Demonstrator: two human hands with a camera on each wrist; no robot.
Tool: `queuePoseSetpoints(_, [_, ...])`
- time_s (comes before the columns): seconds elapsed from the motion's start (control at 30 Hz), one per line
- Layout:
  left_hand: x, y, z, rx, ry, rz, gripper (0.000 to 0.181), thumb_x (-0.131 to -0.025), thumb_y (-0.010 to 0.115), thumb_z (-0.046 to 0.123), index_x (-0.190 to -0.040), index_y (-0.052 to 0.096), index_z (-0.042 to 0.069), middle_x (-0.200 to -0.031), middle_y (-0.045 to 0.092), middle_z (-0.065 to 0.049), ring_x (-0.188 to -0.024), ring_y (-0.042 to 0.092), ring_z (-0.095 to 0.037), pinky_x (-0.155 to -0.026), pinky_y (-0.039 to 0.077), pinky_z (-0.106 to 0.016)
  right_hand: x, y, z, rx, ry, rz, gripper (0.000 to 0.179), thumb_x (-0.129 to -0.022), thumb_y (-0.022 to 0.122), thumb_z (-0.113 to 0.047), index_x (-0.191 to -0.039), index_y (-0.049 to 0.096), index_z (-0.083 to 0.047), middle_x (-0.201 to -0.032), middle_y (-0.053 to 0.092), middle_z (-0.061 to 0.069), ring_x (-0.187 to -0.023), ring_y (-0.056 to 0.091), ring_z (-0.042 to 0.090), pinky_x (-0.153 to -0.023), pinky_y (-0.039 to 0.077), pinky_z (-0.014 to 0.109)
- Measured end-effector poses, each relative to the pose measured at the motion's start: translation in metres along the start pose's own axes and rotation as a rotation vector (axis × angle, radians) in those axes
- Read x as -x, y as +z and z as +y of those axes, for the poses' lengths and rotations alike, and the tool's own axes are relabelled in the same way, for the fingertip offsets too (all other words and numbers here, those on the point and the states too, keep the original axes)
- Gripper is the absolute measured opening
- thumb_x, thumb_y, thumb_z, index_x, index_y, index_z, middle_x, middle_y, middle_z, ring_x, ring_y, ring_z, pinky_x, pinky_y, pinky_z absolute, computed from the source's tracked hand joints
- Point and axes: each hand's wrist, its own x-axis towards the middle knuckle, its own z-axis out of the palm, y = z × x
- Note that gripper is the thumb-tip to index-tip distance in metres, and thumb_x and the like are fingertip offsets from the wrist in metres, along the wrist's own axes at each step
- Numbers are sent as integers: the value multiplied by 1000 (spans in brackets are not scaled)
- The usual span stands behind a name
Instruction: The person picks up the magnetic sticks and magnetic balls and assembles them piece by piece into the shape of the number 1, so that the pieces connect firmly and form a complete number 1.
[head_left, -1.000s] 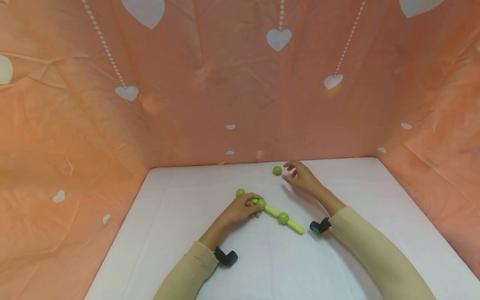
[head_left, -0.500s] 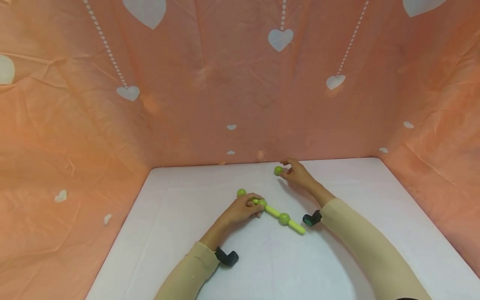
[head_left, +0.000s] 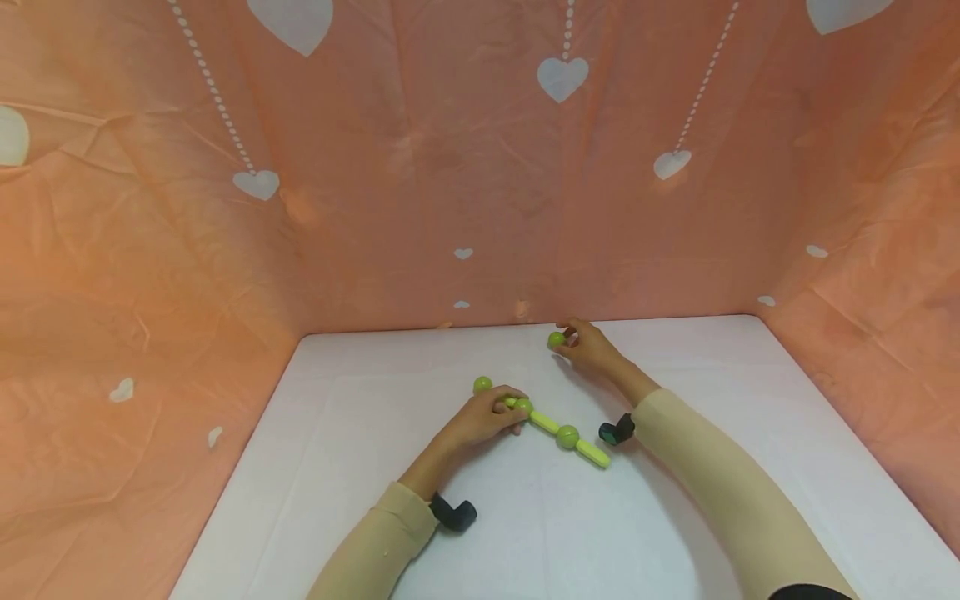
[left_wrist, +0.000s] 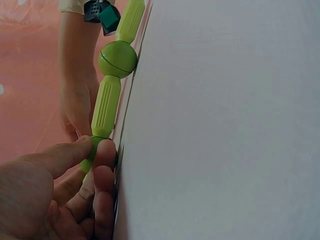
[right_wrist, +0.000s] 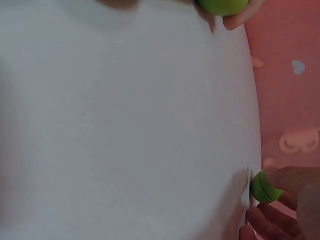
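A chain of green balls joined by ribbed lime-green rods lies slantwise on the white table. My left hand grips it at one ball, thumb and fingers on either side, as the left wrist view also shows. Another ball sits farther along between two rods. Just past the left hand, a ball shows; the hand partly hides whatever links it to the chain. At the back of the table my right hand pinches a separate green ball, with a dark seam, between thumb and fingers.
The white tabletop is bounded at the back and sides by an orange cloth with white hearts. Black wrist cameras, one on the left and one on the right, stick out inward from the sleeves.
My right hand has moved left to the separate ball and taken it between thumb and fingers; a second ago it was open beside it. The left hand and the chain look unmoved.
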Motion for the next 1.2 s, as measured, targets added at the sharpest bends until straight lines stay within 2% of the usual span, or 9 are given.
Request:
queuePoseSetpoints(0.3, [-1, 1, 2, -5, 18, -6, 34, -106, 71, 30, -137, 68, 16, -79, 74, 5, -80, 63, -10, -88, 48, -33, -2, -1, 0, 27, -12, 11, 38, -101, 73, -11, -133, 62, 5, -119, 66, 24, -101, 61, 33, -89, 51, 43])
queuePoseSetpoints(0.53, [0, 2, 7, -36, 11, -11, 36, -107, 69, 30, -141, 66, 16, -80, 75, 6, -82, 62, -9, -96, 47, -37, 0, 0, 3, 28, -5, 31, 34, -101, 73, -12, -130, 62, 3, -117, 67, 21, -103, 63, 33, -92, 52, 45])
queuePoseSetpoints(0.9, [3, 0, 9, -22, -3, -23, 37, -106, 71, 30, -141, 66, 16, -80, 73, 3, -75, 57, -11, -77, 46, -28, 14, -8, 10, -13, 2, 63, 35, -101, 75, -14, -131, 63, 0, -123, 68, 22, -108, 65, 34, -92, 52, 44])
queuePoseSetpoints(1.1, [3, 0, 11, -7, 28, -29, 38, -106, 71, 25, -142, 65, 13, -80, 72, 1, -71, 57, -9, -68, 46, -23, 23, -15, 11, 2, -21, 80, 38, -102, 74, -15, -135, 62, 1, -124, 69, 24, -108, 66, 37, -94, 55, 51])
queuePoseSetpoints(1.2, [4, 0, 15, -4, 44, -28, 38, -106, 72, 23, -141, 65, 11, -76, 66, 3, -66, 53, -8, -62, 43, -21, 29, -19, 10, 1, -28, 88, 38, -102, 74, -15, -134, 62, 0, -124, 70, 24, -106, 67, 37, -92, 55, 50])
